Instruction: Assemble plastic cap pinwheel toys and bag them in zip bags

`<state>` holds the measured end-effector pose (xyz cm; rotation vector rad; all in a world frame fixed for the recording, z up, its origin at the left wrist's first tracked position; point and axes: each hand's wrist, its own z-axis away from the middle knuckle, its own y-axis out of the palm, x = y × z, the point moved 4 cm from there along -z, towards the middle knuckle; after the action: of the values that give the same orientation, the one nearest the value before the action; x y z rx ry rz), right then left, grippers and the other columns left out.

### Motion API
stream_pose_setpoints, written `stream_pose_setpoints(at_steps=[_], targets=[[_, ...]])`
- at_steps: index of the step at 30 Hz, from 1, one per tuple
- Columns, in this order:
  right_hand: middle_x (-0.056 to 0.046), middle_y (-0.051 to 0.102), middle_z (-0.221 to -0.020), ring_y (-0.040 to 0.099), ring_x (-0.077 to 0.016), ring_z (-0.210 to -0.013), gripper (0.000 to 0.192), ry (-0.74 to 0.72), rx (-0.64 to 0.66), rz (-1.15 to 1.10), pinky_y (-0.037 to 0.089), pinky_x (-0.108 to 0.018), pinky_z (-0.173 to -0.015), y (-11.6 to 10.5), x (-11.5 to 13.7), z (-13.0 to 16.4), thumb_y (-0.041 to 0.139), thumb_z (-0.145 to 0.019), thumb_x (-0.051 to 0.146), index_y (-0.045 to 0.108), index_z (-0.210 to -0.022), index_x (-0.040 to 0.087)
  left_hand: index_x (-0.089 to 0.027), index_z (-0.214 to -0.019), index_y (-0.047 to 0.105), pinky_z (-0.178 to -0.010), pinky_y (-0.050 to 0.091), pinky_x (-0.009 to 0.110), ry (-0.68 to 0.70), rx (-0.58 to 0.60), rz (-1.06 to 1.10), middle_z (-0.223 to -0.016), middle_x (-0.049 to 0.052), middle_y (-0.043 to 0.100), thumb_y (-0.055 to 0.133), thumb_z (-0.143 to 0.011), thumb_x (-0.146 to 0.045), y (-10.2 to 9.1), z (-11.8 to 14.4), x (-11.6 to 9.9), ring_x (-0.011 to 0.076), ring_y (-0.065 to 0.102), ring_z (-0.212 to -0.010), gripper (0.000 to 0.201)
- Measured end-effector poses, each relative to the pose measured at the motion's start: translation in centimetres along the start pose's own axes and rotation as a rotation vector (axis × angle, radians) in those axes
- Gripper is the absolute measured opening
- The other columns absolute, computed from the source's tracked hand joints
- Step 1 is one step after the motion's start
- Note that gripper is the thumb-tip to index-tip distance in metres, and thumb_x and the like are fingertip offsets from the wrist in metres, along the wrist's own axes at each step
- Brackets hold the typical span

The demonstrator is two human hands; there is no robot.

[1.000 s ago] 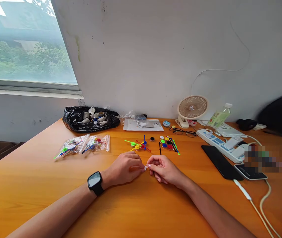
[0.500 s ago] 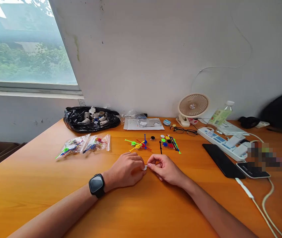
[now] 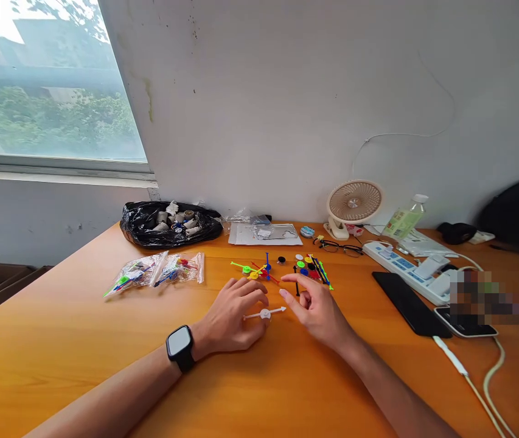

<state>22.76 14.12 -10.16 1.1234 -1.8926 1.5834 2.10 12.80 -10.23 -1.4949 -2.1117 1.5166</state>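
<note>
My left hand (image 3: 232, 313), with a black smartwatch (image 3: 179, 348) on the wrist, rests on the orange table (image 3: 81, 340) and pinches a small white spinner (image 3: 266, 314), a disc on a thin pointed stick. My right hand (image 3: 316, 307) hovers just to the right of it, fingers spread and holding nothing. Beyond both hands lies a scatter of coloured spinner parts (image 3: 307, 267) and a few assembled coloured spinners (image 3: 254, 269).
Two clear bags of coloured parts (image 3: 156, 272) lie at the left, a black bag of small rolls (image 3: 170, 224) behind them. To the right are glasses (image 3: 339, 246), a small fan (image 3: 353, 204), a bottle (image 3: 403, 220), a power strip (image 3: 412, 271), two phones (image 3: 409, 302) and cables.
Both hands were pinched together on the white piece. Now my right hand has let go and opened, moving slightly away, and the white spinner shows whole at my left fingertips.
</note>
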Motion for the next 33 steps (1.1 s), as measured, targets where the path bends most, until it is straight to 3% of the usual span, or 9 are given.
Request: stream_pose_setpoints(at_steps=[3, 6, 8, 11, 15, 19, 23, 28, 33], targets=[[0.008, 0.042, -0.049, 0.035, -0.0123, -0.044, 0.049, 0.121, 0.175, -0.157, 0.028, -0.026, -0.047, 0.7, 0.5, 0.5, 0.063, -0.094, 0.058, 0.071, -0.124, 0.019, -0.024, -0.118, 0.063, -0.097, 0.046, 0.045, -0.032, -0.055, 0.012, -0.126, 0.008, 0.068, 0.063, -0.090, -0.023, -0.9, 0.0, 0.0, 0.0291, 0.061, -0.110, 0.028], [0.010, 0.029, -0.043, 0.021, -0.0094, -0.040, 0.057, 0.278, 0.323, -0.382, 0.019, -0.026, -0.044, 1.0, 0.9, 0.7, 0.051, -0.098, 0.068, 0.075, -0.096, 0.017, -0.024, -0.122, 0.062, -0.098, 0.045, 0.046, -0.059, -0.116, 0.027, -0.126, 0.009, 0.067, 0.056, -0.094, -0.020, -1.7, 0.1, 0.2, 0.0291, 0.060, -0.112, 0.029], [0.009, 0.031, -0.043, 0.022, -0.0091, -0.040, 0.058, 0.304, 0.227, -0.431, 0.020, -0.025, -0.045, 0.3, 0.6, 0.1, 0.050, -0.097, 0.070, 0.072, -0.084, 0.017, -0.024, -0.122, 0.061, -0.099, 0.044, 0.045, -0.077, -0.146, 0.030, -0.126, 0.008, 0.067, 0.052, -0.097, -0.020, -2.1, 0.1, 0.5, 0.0287, 0.059, -0.113, 0.027], [0.005, 0.045, -0.047, 0.039, -0.0121, -0.046, 0.051, 0.238, 0.057, -0.378, 0.029, -0.026, -0.049, -1.0, -0.9, -1.0, 0.055, -0.096, 0.066, 0.070, -0.086, 0.018, -0.025, -0.121, 0.062, -0.098, 0.045, 0.044, -0.093, -0.152, 0.024, -0.123, 0.008, 0.068, 0.051, -0.101, -0.022, -2.1, 0.1, 0.7, 0.0280, 0.059, -0.113, 0.023], [0.000, 0.060, -0.067, 0.055, -0.0175, -0.061, 0.033, 0.072, -0.096, 0.016, 0.039, -0.029, -0.058, -2.1, -3.2, -2.0, 0.060, -0.095, 0.050, 0.071, -0.097, 0.020, -0.025, -0.119, 0.064, -0.096, 0.046, 0.043, -0.102, -0.161, 0.021, -0.118, 0.007, 0.069, 0.050, -0.105, -0.025, -1.8, 0.0, 1.0, 0.0271, 0.060, -0.110, 0.020], [-0.006, 0.073, -0.086, 0.065, -0.0225, -0.073, 0.033, 0.025, -0.066, 0.438, 0.044, -0.033, -0.065, -1.8, -4.4, -2.0, 0.054, -0.099, 0.033, 0.072, -0.122, 0.020, -0.025, -0.119, 0.065, -0.096, 0.047, 0.043, -0.119, -0.192, 0.036, -0.117, 0.008, 0.069, 0.050, -0.107, -0.027, -1.8, 0.0, 1.5, 0.0267, 0.060, -0.110, 0.019], [-0.013, 0.073, -0.126, 0.071, -0.0273, -0.104, 0.036, -0.022, -0.019, 0.581, 0.049, -0.035, -0.082, -1.2, -4.6, -2.0, 0.050, -0.102, 0.025, 0.070, -0.131, 0.019, -0.024, -0.116, 0.065, -0.098, 0.046, 0.043, -0.137, -0.214, 0.049, -0.116, 0.007, 0.069, 0.048, -0.109, -0.028, -1.7, 0.1, 2.0, 0.0259, 0.060, -0.110, 0.019], [-0.006, 0.076, -0.106, 0.071, -0.0238, -0.091, 0.024, -0.026, -0.003, 0.575, 0.046, -0.032, -0.073, -1.2, -4.5, -2.0, 0.052, -0.101, 0.022, 0.074, -0.109, 0.024, -0.024, -0.115, 0.066, -0.096, 0.047, 0.042, -0.147, -0.226, 0.045, -0.115, 0.007, 0.070, 0.047, -0.109, -0.029, -1.6, 0.1, 2.3, 0.0252, 0.061, -0.108, 0.020], [-0.004, 0.070, -0.093, 0.064, -0.0204, -0.079, 0.017, -0.108, -0.013, 0.417, 0.044, -0.031, -0.069, -1.3, -3.9, -1.9, 0.053, -0.098, 0.022, 0.069, -0.093, 0.024, -0.025, -0.114, 0.066, -0.095, 0.049, 0.041, -0.150, -0.235, 0.044, -0.115, 0.006, 0.071, 0.049, -0.109, -0.029, -1.7, 0.0, 2.2, 0.0245, 0.062, -0.108, 0.019]])
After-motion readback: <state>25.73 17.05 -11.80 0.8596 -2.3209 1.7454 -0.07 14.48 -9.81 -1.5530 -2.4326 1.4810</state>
